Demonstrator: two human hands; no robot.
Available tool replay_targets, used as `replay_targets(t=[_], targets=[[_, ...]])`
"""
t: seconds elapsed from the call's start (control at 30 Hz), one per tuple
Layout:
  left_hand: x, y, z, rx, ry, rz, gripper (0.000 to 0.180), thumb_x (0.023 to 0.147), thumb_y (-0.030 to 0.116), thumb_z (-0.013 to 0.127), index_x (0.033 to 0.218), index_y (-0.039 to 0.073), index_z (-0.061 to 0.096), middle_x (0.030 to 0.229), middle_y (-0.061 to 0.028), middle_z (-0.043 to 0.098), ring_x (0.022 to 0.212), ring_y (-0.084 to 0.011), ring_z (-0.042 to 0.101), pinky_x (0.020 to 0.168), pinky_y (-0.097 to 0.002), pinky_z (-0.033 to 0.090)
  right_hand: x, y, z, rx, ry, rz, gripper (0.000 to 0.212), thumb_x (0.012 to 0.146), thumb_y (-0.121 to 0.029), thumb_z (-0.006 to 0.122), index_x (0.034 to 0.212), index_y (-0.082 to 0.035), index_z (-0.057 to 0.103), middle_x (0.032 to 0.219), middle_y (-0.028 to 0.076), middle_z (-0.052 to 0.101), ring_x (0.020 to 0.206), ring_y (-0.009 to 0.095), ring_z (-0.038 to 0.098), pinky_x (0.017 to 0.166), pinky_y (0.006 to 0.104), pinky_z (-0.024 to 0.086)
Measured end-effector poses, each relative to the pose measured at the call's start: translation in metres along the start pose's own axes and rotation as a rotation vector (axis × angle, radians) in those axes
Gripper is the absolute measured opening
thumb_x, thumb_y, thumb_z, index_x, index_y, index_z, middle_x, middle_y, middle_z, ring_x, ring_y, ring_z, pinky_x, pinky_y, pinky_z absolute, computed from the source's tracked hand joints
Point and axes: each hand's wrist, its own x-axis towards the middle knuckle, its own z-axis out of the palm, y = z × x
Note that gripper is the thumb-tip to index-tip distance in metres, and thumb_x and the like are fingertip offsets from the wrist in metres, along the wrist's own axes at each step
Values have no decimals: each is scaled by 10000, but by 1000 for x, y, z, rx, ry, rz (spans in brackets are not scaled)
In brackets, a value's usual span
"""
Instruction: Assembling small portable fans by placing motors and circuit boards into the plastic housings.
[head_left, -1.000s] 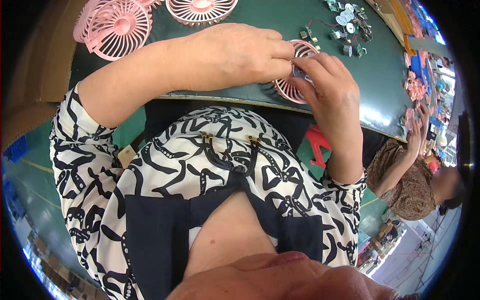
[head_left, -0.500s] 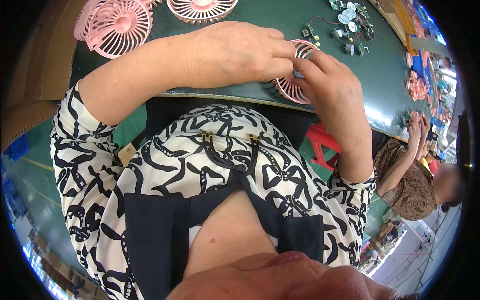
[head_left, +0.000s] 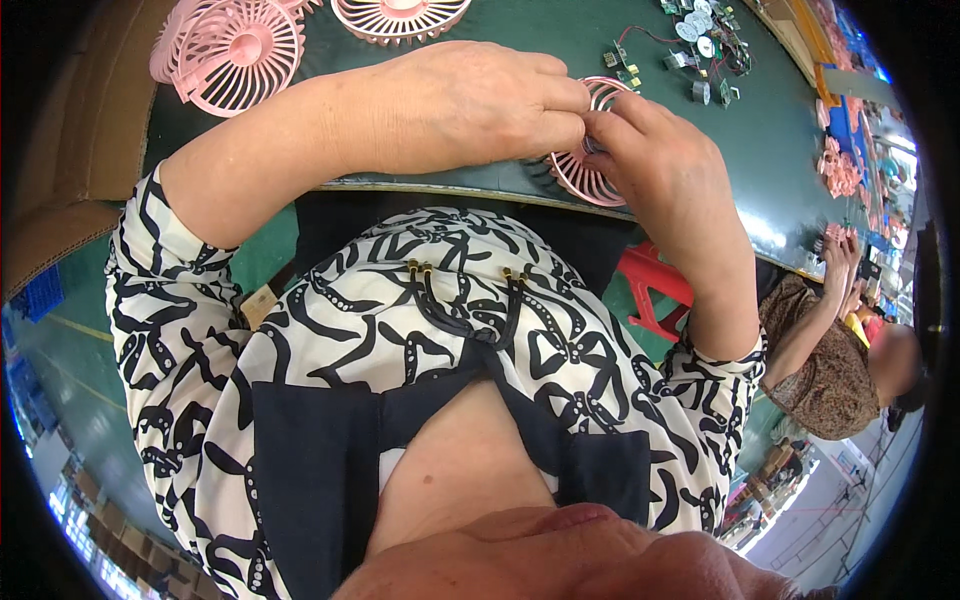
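A round pink fan grille (head_left: pixel 582 182) lies near the table's front edge, its slatted rim showing above and below my hands. My left hand (head_left: pixel 490 108) reaches in from the left, fingers bent and pressed together at the grille's middle. Facing it, my right hand (head_left: pixel 665 150) has thumb and fingers pinched over the same spot. A small grey part (head_left: pixel 591 146) shows between the fingertips at the grille's centre, mostly hidden. What each hand grips there cannot be made out.
Pink fan grilles (head_left: pixel 240 50) are stacked at the far left, with another grille (head_left: pixel 400 15) at the back. Small circuit boards with wires and motors (head_left: pixel 705 50) lie at back right. A cardboard box (head_left: pixel 105 110) stands left, a red stool (head_left: pixel 655 285) under the table. Another person (head_left: pixel 825 350) works at right.
My right hand has shifted slightly, its fingers closing further over the grille's centre, so less of the grey part shows. My left hand stays nearly in place.
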Motion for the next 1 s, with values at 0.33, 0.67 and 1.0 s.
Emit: replay_targets(t=[0.33,0.67,1.0], targets=[[-1,-1,-7,-6,-47,-46,186,769,111,612,925,26,557,1099,-104,591,984,-273,604,771,-355,540,-45,-11,36,146,230,60,634,695,-272,777,1283,-100,615,1219,66,598,1007,259,604,852,384,474],[-3,-2,-50,562,-100,-454,395,748,198,745,1060,53,549,1001,-91,605,983,-297,594,808,-383,491,-77,-5,57,137,594,208,388,734,-62,773,1116,-35,709,1163,153,640,993,275,648,847,364,524],[-2,-3,-16,206,-68,-144,424,803,75,557,1225,32,548,992,-88,620,942,-267,602,792,-369,511,-113,66,24,-361,562,784,370,854,-73,698,1222,-75,661,1164,149,631,1098,316,578,933,417,465]])
